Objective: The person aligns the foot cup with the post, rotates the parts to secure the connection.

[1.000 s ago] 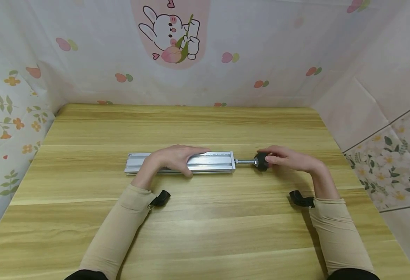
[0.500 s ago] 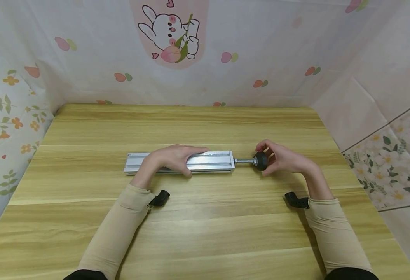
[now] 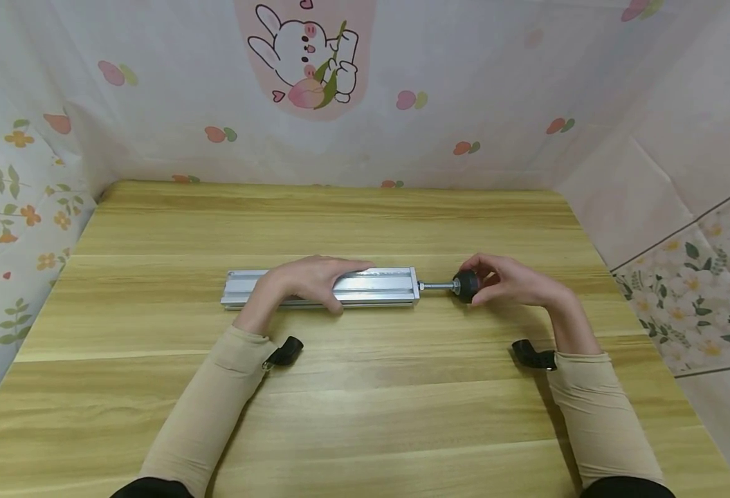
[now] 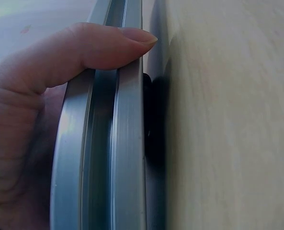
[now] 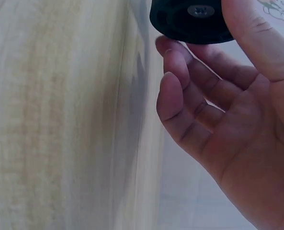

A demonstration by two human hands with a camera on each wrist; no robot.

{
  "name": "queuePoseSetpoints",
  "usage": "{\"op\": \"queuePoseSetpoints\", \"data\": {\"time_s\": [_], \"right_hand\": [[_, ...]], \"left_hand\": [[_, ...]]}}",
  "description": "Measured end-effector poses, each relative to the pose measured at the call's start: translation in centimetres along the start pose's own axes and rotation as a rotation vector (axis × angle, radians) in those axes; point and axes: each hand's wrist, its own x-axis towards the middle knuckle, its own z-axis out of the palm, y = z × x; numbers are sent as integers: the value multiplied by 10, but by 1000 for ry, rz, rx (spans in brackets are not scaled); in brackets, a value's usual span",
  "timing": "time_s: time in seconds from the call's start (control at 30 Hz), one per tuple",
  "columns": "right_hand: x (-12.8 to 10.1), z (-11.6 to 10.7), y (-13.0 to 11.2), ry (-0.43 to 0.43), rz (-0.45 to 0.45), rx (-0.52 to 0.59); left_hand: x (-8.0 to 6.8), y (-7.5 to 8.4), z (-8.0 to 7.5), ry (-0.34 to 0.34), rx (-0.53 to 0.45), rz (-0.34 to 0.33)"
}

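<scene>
A silver aluminium profile [image 3: 380, 285] lies lengthwise across the table, with a threaded rod [image 3: 437, 286] and its black levelling foot [image 3: 466, 286] sticking out of the right end. My left hand [image 3: 307, 280] grips the profile from above, thumb over the near side. In the left wrist view the thumb [image 4: 103, 48] presses across the grooved side of the profile [image 4: 130, 143]. Thumb and fingers of my right hand [image 3: 517, 282] hold the foot by its rim. The right wrist view shows a screw head in the underside of the foot [image 5: 175, 21]; the remaining fingers curl loosely below it.
The wooden table [image 3: 365, 401] has a patterned cloth [image 3: 340, 152] hanging along its back edge and sides. A black wrist mount [image 3: 285, 351] juts from the left sleeve, and another black mount [image 3: 533, 355] from the right sleeve.
The right hand's fingers spread apart around the foot, then closed on its rim again in a shifted grip. The left hand and the profile stay in place.
</scene>
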Motion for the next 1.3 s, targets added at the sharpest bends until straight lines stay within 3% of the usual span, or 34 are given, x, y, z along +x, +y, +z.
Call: {"op": "queuePoseSetpoints", "data": {"time_s": [0.63,0.93,1.3], "right_hand": [[-2,-5,7,-125,66,4],[3,2,0,-51,5,67],[7,8,-6,13,11,2]], "left_hand": [[-1,0,-1,10,9,13],[-1,-1,0,16,6,12],[0,-2,0,10,0,9]]}}
